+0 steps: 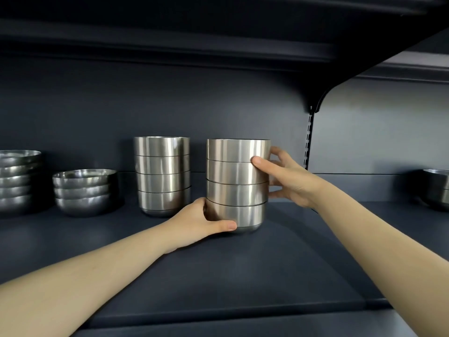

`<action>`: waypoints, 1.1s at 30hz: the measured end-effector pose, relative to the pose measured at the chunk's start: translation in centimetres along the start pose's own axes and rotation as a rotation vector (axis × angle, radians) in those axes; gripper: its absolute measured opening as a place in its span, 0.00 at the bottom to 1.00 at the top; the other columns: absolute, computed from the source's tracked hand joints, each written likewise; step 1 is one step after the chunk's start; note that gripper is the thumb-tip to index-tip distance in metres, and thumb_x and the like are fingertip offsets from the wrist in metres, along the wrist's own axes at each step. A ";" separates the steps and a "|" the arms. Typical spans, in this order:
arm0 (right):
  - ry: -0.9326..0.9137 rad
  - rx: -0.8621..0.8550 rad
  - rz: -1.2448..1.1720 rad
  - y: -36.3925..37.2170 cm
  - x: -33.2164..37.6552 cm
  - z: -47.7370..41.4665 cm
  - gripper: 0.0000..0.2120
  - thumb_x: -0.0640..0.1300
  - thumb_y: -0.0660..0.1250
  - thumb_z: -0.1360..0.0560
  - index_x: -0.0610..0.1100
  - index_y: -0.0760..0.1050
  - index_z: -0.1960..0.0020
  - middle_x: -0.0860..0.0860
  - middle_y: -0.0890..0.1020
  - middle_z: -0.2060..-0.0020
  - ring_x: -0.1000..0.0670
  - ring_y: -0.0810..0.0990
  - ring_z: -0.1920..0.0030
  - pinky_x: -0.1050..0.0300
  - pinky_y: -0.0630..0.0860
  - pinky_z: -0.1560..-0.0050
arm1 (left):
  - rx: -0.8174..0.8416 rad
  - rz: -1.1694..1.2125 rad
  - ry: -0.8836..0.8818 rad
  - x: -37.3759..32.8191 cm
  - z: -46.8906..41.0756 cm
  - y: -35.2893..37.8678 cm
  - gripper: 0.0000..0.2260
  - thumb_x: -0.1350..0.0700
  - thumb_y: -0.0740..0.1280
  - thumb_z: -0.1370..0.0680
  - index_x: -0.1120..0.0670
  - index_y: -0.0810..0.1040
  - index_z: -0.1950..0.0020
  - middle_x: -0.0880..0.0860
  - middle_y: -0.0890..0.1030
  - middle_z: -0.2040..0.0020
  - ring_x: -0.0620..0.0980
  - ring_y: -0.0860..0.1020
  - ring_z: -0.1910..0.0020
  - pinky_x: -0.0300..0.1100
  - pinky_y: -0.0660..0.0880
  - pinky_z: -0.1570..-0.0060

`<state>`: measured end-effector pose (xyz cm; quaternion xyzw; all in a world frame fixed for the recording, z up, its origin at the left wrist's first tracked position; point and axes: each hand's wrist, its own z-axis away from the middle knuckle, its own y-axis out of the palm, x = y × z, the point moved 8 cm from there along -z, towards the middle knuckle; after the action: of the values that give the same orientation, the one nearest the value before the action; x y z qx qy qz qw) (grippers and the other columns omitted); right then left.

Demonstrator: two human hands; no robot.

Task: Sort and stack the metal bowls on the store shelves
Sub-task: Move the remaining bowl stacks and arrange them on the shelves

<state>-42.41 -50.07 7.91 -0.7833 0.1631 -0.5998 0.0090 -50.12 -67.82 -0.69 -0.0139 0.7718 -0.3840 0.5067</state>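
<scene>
I have the stack of 4 bowls [238, 184] upright between both hands: left hand [206, 221] grasping its base, right hand [284, 177] its upper side (neighbouring stack [162, 176] lies left).

Dim scene here, the dark shelf [291, 276] soaking up most of the light. The brightest patch is the back panel [376, 132] at far right, pale grey, so light reaches in from that side and from the front. The underside of the upper shelf [170, 20] sits in near-black shadow. Vertical streaks of glare run down the held stack [238, 183] and the second stack [161, 176], none blown out. The round bowls [85, 193] at left stay murky, with mottled reflections only. A soft shadow lies beneath the right hand [289, 181]. The centre is sharp; the forearms [73, 288] go soft low in the frame, and shelf lines bow toward the edges.
</scene>
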 end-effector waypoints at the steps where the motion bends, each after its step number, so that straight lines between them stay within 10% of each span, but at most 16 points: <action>1: 0.000 0.012 0.027 0.0 0.2 -0.2 0.46 0.62 0.75 0.40 0.54 0.60 0.27 0.54 0.78 0.41 0.51 0.80 0.44 0.46 0.80 0.46 | 0.003 -0.001 -0.001 0.1 0.0 -0.1 0.44 0.28 0.74 0.46 0.43 0.71 0.34 0.37 0.78 0.41 0.37 0.76 0.41 0.42 0.72 0.36; 14: -0.110 0.040 0.148 0.3 0.9 -0.8 0.28 0.60 0.71 0.37 0.52 0.75 0.39 0.57 0.83 0.44 0.57 0.80 0.42 0.53 0.73 0.35 | -0.018 0.021 -0.070 0.6 0.3 -0.3 0.40 0.32 0.76 0.41 0.48 0.67 0.35 0.41 0.76 0.42 0.41 0.75 0.43 0.42 0.73 0.40; 33: -0.068 0.101 0.101 -0.7 0.2 -5.2 0.30 0.53 0.73 0.37 0.43 0.74 0.37 0.51 0.82 0.45 0.56 0.81 0.44 0.63 0.74 0.43 | -0.122 0.140 -0.080 1.9 -3.2 0.2 0.45 0.32 0.75 0.48 0.51 0.70 0.37 0.46 0.79 0.43 0.45 0.78 0.43 0.46 0.75 0.39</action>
<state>-47.14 -48.53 9.67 -0.7925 0.1716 -0.5791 0.0844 -53.57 -66.60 -1.69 -0.0060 0.7719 -0.2990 0.5610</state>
